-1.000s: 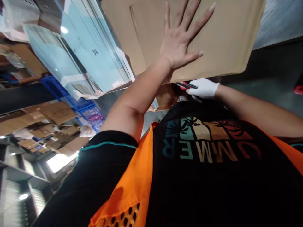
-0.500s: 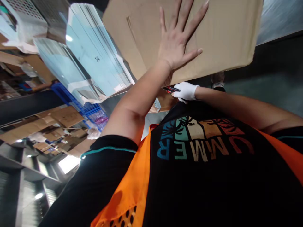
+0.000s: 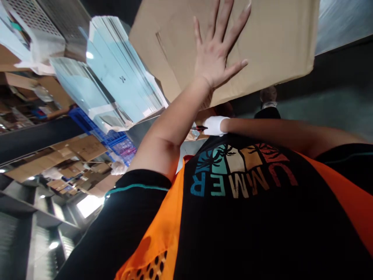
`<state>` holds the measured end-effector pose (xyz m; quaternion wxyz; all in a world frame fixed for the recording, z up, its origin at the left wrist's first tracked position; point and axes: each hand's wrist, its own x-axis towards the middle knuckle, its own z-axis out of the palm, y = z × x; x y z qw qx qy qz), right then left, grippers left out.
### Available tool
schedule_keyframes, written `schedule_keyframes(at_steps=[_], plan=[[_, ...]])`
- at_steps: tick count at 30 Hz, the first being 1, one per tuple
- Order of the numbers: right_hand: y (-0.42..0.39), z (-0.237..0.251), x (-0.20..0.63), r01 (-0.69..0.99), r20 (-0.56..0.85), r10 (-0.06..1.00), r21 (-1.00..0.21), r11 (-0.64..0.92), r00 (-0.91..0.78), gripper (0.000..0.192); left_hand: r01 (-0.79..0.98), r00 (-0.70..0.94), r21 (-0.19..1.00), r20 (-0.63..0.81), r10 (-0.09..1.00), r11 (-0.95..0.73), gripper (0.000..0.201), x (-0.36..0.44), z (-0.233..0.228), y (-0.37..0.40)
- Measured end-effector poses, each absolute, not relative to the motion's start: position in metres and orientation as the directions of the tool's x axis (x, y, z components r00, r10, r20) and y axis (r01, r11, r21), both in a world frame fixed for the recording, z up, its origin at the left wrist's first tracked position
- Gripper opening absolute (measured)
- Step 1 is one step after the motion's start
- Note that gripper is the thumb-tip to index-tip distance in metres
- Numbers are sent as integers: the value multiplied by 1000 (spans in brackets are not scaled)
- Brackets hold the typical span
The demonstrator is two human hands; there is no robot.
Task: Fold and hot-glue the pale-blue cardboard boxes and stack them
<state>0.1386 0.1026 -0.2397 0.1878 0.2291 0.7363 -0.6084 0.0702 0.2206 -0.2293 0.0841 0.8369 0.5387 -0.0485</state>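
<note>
My bare left hand point(image 3: 217, 54) lies flat with fingers spread on the side of a big brown cardboard box point(image 3: 276, 42), pressing against it. My right hand point(image 3: 215, 125), in a white glove, is closed around a red and black cutter point(image 3: 199, 128). It holds the cutter just under the box's lower edge, close to my chest and behind my left forearm. The cutter's tip is hidden by that forearm.
A leaning stack of pale blue wrapped panels point(image 3: 116, 81) stands left of the box. Below it are blue plastic crates point(image 3: 116, 144) and flattened cardboard point(image 3: 78, 149). A white perforated unit point(image 3: 32, 23) sits at the top left. Dark floor point(image 3: 335, 97) lies to the right.
My gloved right hand has slid the cutter leftward along the box's lower edge, until it is behind my left forearm. My left hand stays flat on the box.
</note>
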Motion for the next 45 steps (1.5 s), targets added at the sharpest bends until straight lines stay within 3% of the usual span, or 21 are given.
schedule_keyframes(at_steps=[4,9,11,13,15,18,21,25,30,35,39,45], plan=[[111,-233,153,584,-562,158,-784,212,-812,47,896,428,191,-128,894,-402,106,66,-236,223],[133,-210,269,710,-658,267,-659,249,-704,50,870,419,370,-207,884,-326,92,53,-253,226],[128,-197,332,790,-710,407,-612,47,-574,44,846,438,412,-174,882,-338,86,45,-263,234],[117,-185,391,746,-780,487,-580,-328,-393,46,840,421,446,-173,891,-310,82,36,-269,247],[104,-174,435,540,-822,534,-545,-641,-196,45,858,345,457,-174,922,-235,89,28,-269,264],[92,-161,465,237,-825,564,-554,-798,-28,41,899,227,421,-224,948,-115,110,24,-258,289],[93,-153,464,68,-792,611,-609,-791,14,38,929,155,369,-328,932,-25,115,32,-242,303],[109,-145,454,-89,-770,638,-634,-768,-9,52,951,93,308,-372,924,28,99,48,-224,309],[123,-135,463,-124,-756,655,-650,-750,2,51,961,19,256,-438,899,105,85,57,-217,308],[124,-127,468,-153,-738,674,-670,-726,35,35,942,21,310,-434,901,127,54,60,-218,300],[128,-120,458,-148,-700,713,-708,-691,22,22,908,59,406,-379,924,109,49,33,-196,308],[133,-113,444,-183,-676,737,-723,-666,-9,31,897,28,430,-289,957,104,50,-48,-150,349]])
